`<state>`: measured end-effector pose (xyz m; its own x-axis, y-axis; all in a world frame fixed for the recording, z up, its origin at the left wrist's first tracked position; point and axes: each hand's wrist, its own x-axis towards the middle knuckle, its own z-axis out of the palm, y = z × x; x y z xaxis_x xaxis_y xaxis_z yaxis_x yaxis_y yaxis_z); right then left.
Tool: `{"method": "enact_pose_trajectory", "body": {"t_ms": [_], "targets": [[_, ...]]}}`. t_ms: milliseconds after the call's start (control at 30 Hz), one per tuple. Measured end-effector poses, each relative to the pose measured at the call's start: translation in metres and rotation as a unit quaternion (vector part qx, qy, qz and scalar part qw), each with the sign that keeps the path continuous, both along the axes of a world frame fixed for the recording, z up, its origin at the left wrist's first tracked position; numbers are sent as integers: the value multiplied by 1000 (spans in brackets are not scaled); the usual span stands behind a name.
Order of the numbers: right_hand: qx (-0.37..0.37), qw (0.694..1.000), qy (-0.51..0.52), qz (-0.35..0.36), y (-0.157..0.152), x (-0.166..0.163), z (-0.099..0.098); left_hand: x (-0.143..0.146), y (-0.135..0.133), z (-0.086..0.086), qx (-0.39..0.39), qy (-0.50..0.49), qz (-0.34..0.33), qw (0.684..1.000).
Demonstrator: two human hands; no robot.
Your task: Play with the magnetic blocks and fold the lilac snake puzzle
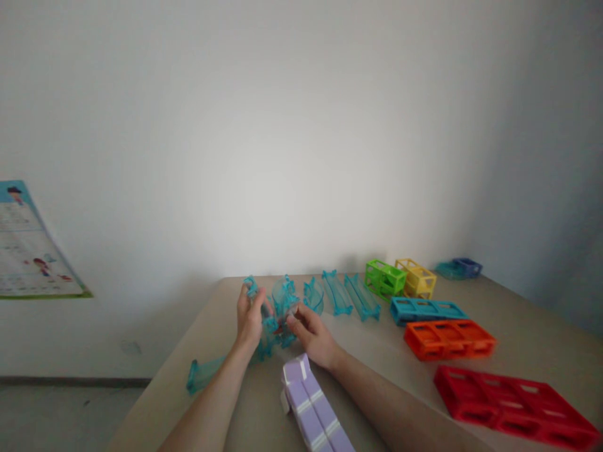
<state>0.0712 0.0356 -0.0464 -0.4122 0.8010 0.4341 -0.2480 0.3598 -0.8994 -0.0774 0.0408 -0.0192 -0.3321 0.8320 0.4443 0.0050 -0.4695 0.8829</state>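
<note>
Both my hands meet over a cluster of clear teal plastic track pieces [282, 301] near the far left part of the table [377, 351]. My left hand [249, 317] is closed round a teal piece, thumb and fingers wrapped on its upper end. My right hand [311, 333] pinches the same cluster from the right side. A curved teal piece [203, 371] lies by my left forearm at the table's left edge. A lilac block frame [313, 405] lies between my forearms.
Two straight teal tracks [351, 295] lie beyond my right hand. Further right are green [384, 278], yellow [415, 277], blue [426, 309], orange [450, 339] and red [513, 402] block frames. A poster [28, 242] hangs on the wall at left.
</note>
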Motion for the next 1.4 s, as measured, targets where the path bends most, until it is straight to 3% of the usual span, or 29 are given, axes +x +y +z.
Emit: {"method": "enact_pose_trajectory", "body": {"t_ms": [100,300,633,1067,1167,1233,1367,1400], "targets": [[-8,998,38,-48,2,1,1,3,0,-1,-4,40,-24,999],[-6,995,-9,-102,7,6,-2,11,-4,-3,-13,122,-94,988],[-27,993,-42,-105,6,6,-1,11,-4,0,13,115,-84,990],[-95,993,-28,-68,7,5,-3,11,-4,0,60,200,-13,978],[-114,991,-9,-65,6,4,-1,8,0,1,58,133,43,989],[-118,991,2,-65,6,5,0,1,6,0,47,63,114,990],[-106,992,8,-65,8,6,0,-21,19,-5,26,-3,336,942],[-101,993,4,-65,8,6,0,-26,21,-6,25,-7,355,935]]}}
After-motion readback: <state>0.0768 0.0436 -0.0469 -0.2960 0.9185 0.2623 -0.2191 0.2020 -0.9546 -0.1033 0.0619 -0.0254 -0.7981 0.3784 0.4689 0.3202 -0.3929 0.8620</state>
